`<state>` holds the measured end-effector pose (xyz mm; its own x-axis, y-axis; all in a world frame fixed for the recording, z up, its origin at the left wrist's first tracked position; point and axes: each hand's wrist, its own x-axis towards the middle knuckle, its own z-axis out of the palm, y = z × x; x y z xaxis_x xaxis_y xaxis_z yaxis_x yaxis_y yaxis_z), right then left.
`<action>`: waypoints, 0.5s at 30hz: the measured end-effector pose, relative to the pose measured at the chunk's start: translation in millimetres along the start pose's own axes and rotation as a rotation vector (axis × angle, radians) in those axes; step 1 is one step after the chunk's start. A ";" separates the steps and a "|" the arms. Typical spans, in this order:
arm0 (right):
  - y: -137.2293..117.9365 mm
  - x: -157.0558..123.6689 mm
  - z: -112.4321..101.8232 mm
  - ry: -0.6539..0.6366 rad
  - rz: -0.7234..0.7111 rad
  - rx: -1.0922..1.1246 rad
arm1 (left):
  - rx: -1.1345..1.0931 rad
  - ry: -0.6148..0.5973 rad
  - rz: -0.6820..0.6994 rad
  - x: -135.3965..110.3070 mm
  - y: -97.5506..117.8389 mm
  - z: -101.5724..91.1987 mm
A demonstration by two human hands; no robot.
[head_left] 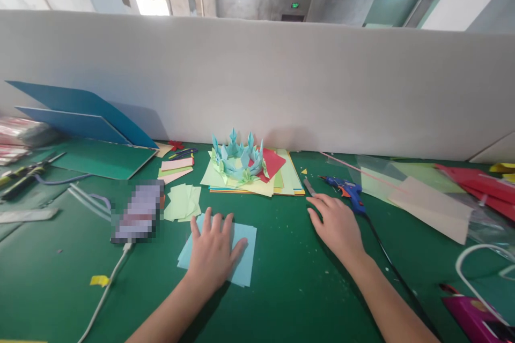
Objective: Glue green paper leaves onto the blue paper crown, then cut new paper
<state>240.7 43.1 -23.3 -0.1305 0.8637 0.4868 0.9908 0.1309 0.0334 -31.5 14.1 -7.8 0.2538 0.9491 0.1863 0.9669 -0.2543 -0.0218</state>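
Note:
My left hand [213,252] lies flat with spread fingers on a small stack of light blue paper squares [244,257]. To the right, my right hand [337,223] reaches over the table, thumb and fingers apart. Its fingertips rest at a slim grey tool [309,186], perhaps a craft knife, whose near end is hidden under them. Beyond both hands stands a blue and green folded-paper crown [238,163], on top of a pile of coloured paper sheets [295,176]. Pale green paper squares [183,202] lie just beyond my left hand.
A blue glue gun [349,190] with a black cord lies right of my right hand. At left are a charging phone [140,211], scissors [183,154] and a propped blue folder [92,112]. Paper sheets [432,206] spread at right. A white partition [257,80] closes off the back.

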 end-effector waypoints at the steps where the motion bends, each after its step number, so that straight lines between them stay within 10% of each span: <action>1: -4.5 1.9 -0.1 0.004 -0.036 0.026 | 0.016 0.006 -0.003 0.2 0.4 -1.4; 15: -36.3 41.7 14.2 -0.031 -0.142 0.167 | -0.088 0.023 0.196 35.3 8.6 -6.1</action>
<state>198.9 81.2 -16.6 -0.2722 0.8451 0.4602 0.9431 0.3293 -0.0467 -14.4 44.2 4.6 0.4349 0.8758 0.2091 0.8928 -0.4496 0.0262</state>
